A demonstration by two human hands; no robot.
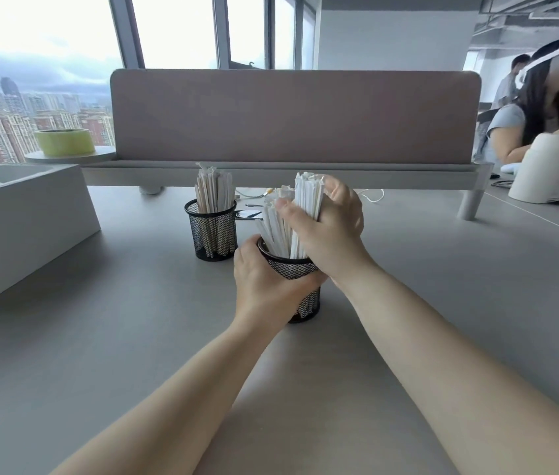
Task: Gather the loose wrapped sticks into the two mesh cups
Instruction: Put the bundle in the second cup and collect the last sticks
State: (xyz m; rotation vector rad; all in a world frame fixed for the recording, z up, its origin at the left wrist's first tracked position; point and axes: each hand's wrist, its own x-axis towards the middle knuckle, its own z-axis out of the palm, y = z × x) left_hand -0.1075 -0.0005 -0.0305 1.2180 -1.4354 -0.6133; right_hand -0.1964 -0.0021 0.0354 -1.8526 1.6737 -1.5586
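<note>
Near the divider (295, 114): far cup (211, 231) stood full.
Left hand (264, 286): gripped near cup (300, 269).
Right hand (326, 228): clutched sticks (305, 207) — half seated.
Next, likely: release — bundle settles.

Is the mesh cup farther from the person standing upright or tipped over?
Upright. The far mesh cup stands on its base on the table, apart from both hands, its wrapped sticks pointing up.

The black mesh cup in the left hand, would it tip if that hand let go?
Probably. The black mesh cup leans while the left hand grips it, and tall white wrapped sticks rise well above its rim. The right hand grips them, so a push would likely lever it over.
</note>
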